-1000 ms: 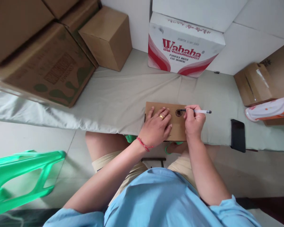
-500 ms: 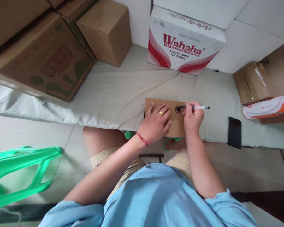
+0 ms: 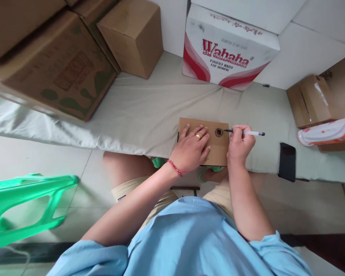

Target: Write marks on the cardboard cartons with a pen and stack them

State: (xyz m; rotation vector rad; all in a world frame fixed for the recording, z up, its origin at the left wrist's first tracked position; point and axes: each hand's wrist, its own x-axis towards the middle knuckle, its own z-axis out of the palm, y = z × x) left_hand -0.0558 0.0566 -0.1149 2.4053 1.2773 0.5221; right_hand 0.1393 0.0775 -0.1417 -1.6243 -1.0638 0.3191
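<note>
Cardboard piece (image 3: 215, 149), pen (image 3: 245, 133) tip now off-ring

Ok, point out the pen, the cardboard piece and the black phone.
pen (image 3: 251, 133), head view, on its white barrel.
cardboard piece (image 3: 218, 147), head view, on its bare right part.
black phone (image 3: 286, 161), head view, on its middle.

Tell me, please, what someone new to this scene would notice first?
The eye goes first to the hands at the cloth-covered table's near edge: the left hand lies flat on a small cardboard piece, while the right hand holds a pen with its tip beside a dark drawn ring. Behind them, against the wall, stands a white and red Wahaha water carton. A green plastic stool lies tipped on the floor at the left.
</note>
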